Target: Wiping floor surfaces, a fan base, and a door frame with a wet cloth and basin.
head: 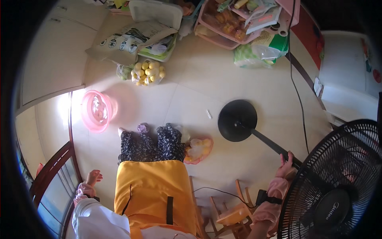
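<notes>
On the right, my right hand point(285, 166) is around the black pole point(267, 141) of a Midea pedestal fan, its fingers lying across it. The fan's round black base point(235, 119) rests on the tiled floor, and its caged head point(328, 191) fills the lower right. Low on the left, my left hand point(94, 177) hangs with loosely bent fingers and holds nothing. It is nearest to a dark wooden frame with glass panels point(64, 173). A yellow apron point(152, 191) covers my front, above dark patterned trousers point(170, 143).
A pink basin point(98, 111) with shiny contents stands at the left. A bag of yellow fruit point(147, 72) sits ahead, and another bag of fruit point(199, 149) lies beside my legs. Pink crates point(226, 30) stand farther off. A cable point(298, 101) crosses the right; a wooden stool point(234, 213) is below.
</notes>
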`<action>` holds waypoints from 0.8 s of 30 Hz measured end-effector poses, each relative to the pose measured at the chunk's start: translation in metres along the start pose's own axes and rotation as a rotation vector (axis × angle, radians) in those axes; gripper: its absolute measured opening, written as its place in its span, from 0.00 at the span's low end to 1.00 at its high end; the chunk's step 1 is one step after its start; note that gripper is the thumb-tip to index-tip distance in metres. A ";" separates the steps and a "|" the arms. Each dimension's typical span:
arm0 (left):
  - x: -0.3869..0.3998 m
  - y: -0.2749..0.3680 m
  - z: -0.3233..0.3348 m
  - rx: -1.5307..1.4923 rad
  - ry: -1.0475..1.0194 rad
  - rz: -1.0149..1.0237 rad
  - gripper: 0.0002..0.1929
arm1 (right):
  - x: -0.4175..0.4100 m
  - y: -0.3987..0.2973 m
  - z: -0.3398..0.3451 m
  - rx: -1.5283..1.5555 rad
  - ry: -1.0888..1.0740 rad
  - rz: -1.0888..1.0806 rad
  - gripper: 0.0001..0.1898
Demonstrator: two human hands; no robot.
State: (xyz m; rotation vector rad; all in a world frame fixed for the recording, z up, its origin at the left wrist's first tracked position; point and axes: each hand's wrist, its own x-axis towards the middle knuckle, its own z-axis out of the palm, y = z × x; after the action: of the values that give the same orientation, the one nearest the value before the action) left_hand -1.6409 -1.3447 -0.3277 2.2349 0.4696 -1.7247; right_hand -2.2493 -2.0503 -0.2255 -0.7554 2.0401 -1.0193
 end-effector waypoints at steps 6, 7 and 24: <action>-0.023 -0.039 -0.003 -0.097 0.048 -0.027 0.12 | -0.032 -0.037 0.061 -0.097 -0.107 -0.131 0.12; -0.026 -0.046 -0.001 -0.091 0.065 -0.048 0.12 | -0.035 -0.044 0.070 -0.128 -0.113 -0.147 0.12; -0.029 -0.125 0.024 -0.353 0.077 -0.045 0.11 | -0.129 -0.085 0.208 -0.222 -0.533 -0.325 0.12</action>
State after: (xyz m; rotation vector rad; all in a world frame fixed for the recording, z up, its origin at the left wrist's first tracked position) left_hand -1.7212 -1.2441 -0.3080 2.0529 0.7809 -1.4451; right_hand -1.9936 -2.0834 -0.1992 -1.3492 1.6059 -0.6634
